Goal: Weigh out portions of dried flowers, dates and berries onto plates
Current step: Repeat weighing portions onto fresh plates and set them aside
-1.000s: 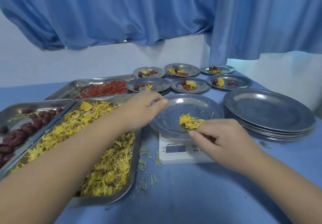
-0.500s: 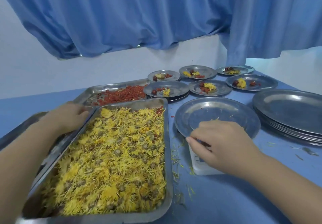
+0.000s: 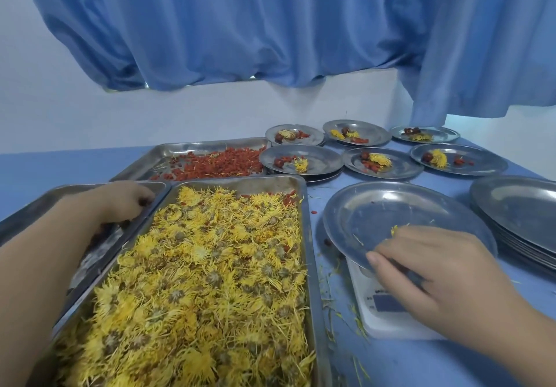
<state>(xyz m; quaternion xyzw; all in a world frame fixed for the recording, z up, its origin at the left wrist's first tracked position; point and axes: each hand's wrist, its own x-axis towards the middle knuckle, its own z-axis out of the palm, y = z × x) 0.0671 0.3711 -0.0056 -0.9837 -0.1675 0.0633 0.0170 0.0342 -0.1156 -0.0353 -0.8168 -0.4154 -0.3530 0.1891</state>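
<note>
A big steel tray of yellow dried flowers (image 3: 204,266) lies in front of me. Behind it is a tray of red berries (image 3: 216,164). At the left is the dates tray (image 3: 75,189), where my left hand (image 3: 123,203) reaches in with its fingers curled down; my hand hides what they touch. A steel plate (image 3: 391,206) sits on the white scale (image 3: 388,320). My right hand (image 3: 421,266) lies over the plate's near rim, fingers curled over a small pile of flowers, with a few yellow petals showing past the knuckles.
Several filled plates stand at the back right, among them one (image 3: 319,158) next to the berry tray. A stack of empty plates (image 3: 517,206) is at the right edge. Loose petals litter the blue table (image 3: 331,305) between the tray and the scale. A blue curtain hangs behind.
My left hand has gone from the plate on the scale leftward to the dates tray. My right hand has stayed on the flower pile. The view has turned to the left.
</note>
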